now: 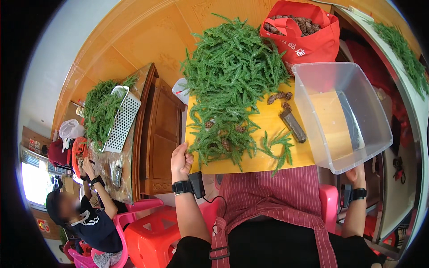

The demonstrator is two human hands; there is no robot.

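At the left edge of the yellow board [263, 166], my left hand [182, 162] is closed, its fingers curled beside the tips of green artificial pine sprigs [219, 149]. What it grips, if anything, is hidden. Small pine cones [225, 144] sit among these sprigs. My right hand [356, 176] is at the near right corner of a clear plastic bin [373, 149], which hides its fingers. On the board a curved loose sprig [286, 154] lies near the front edge. Farther back are a dark bar-shaped piece [293, 127] and several loose pine cones [278, 97].
A large heap of pine sprigs [232, 62] covers the board's far left. Behind the bin stands a red bag [308, 47] of pine cones. At left, a person [96, 223] works at another table [120, 163] with a white perforated basket [123, 120]. A red stool [149, 234] stands near my left arm.
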